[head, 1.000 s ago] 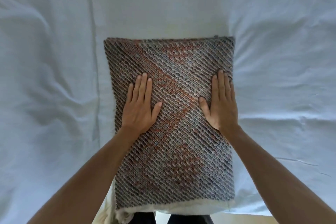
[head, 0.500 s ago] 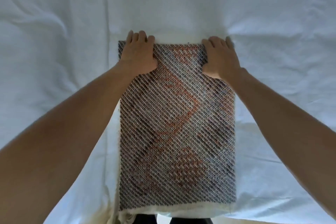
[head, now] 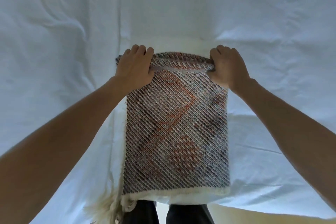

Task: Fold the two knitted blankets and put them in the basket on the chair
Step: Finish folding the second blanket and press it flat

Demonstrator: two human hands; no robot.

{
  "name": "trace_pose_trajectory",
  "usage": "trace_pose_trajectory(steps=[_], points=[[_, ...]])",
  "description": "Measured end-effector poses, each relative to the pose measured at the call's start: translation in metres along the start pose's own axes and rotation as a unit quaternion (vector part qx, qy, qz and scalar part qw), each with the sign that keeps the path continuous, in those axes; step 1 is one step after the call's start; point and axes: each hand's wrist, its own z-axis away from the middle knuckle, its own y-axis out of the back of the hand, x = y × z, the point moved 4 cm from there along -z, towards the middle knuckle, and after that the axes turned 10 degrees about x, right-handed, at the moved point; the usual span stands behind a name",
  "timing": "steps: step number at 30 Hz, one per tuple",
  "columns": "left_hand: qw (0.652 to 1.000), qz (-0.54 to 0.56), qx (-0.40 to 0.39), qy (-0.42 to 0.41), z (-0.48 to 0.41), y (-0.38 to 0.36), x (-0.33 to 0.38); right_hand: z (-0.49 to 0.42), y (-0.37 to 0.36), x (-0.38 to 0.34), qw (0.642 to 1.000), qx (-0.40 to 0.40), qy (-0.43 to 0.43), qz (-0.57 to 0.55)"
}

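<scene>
The big bed (head: 54, 60) with its pale, wrinkled sheet fills almost the whole view, and it gives a wide, soft, flat place to fold on. The knitted blanket (head: 176, 133), grey with orange patches, lies on it as a long folded strip. Its short near end sits right at the near edge of the bed, close to the person, so both arms can reach its far end. The left hand (head: 134, 67) and the right hand (head: 227, 67) each have a closed grip on one far corner, with fingers curled over the top and the edge bunched inside. The far edge is lifted and curls over toward the person. Holding both corners at once likely keeps that edge straight, so I think the far end is meant to come down onto the near end and make the strip half as long. A cream woolly edge (head: 181, 193) peeks out under the near end. I cannot tell if it is the back of this blanket or the other one. A cream fringe (head: 109, 203) hangs off the near edge of the bed beside the person's dark legs (head: 145, 213). The basket and the chair are not in view.
</scene>
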Motion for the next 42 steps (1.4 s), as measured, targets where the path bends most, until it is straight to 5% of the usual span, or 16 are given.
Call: trace_pose_trajectory(steps=[7, 15, 23, 31, 33, 37, 42], points=[[0.996, -0.022, 0.088, -0.004, 0.093, 0.031, 0.031, 0.08, 0.046, -0.036, 0.999, 0.051, 0.003, -0.012], [0.994, 0.078, 0.068, 0.027, 0.235, 0.004, 0.079, 0.22, 0.04, -0.078, 0.999, -0.009, -0.018, -0.029], [0.994, 0.067, -0.074, 0.032, 0.322, -0.043, 0.11, 0.327, 0.005, -0.111, 0.996, -0.064, -0.051, -0.021], [0.964, 0.069, -0.254, 0.038, 0.326, -0.055, 0.115, 0.329, -0.008, -0.123, 0.982, -0.167, -0.087, -0.008], [0.968, 0.1, -0.217, 0.071, 0.312, -0.044, 0.115, 0.313, 0.006, -0.123, 0.985, -0.122, -0.104, -0.06], [0.99, 0.122, 0.015, 0.071, 0.261, -0.023, 0.12, 0.266, 0.023, -0.125, 0.992, 0.015, -0.087, -0.087], [0.989, 0.085, -0.072, 0.095, 0.219, -0.068, 0.131, 0.232, -0.042, -0.117, 0.987, -0.126, -0.098, -0.015]])
